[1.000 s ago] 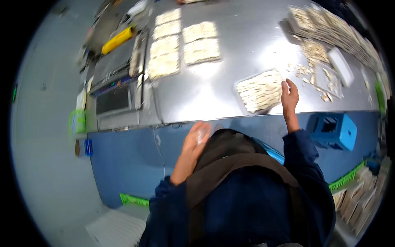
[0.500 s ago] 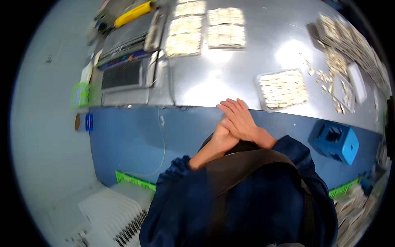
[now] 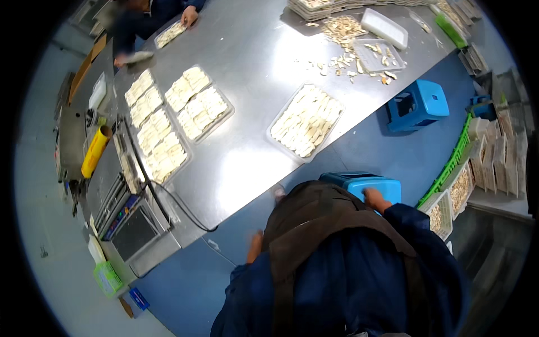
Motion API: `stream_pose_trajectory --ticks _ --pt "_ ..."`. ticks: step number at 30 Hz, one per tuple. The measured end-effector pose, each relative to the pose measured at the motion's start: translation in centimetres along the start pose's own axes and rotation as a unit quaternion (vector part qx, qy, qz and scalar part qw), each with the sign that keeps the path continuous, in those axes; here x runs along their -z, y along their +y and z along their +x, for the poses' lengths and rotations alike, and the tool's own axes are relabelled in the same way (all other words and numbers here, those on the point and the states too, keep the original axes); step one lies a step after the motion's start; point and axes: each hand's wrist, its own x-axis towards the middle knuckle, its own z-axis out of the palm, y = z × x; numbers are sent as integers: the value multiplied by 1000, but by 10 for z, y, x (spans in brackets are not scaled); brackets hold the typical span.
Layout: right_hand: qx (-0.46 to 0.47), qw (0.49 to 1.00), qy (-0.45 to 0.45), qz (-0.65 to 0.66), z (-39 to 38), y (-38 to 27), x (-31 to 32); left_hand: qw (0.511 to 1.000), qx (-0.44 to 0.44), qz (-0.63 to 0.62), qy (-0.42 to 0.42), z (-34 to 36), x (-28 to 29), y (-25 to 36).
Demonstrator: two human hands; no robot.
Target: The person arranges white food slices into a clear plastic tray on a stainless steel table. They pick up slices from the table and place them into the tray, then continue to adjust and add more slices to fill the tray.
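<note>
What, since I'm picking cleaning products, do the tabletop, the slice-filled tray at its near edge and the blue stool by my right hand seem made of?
Tabletop: probably stainless steel, smooth and satin; grey sheen with bright, blurred reflections.
Tray: likely clear plastic, somewhat glossy; its rim looks see-through.
Stool: probably moulded plastic, smooth and semi-gloss; even blue with rounded edges.

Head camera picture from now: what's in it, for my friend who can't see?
A person's right hand is at the nearer blue stool; the left hand is blurred, beside a brown apron. A clear tray of pale slices sits on a metal table, where a co-worker's hand touches another filled tray.
</note>
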Motion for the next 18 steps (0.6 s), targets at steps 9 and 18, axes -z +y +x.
stream_pose_trajectory --ticks 9,18 --pt "-262 920 -273 102 -111 45 -79 946 203 -243 -73 -30 37 3" --pt "-195 945 -89 248 -17 3 22 935 224 -270 -49 -33 31 44"
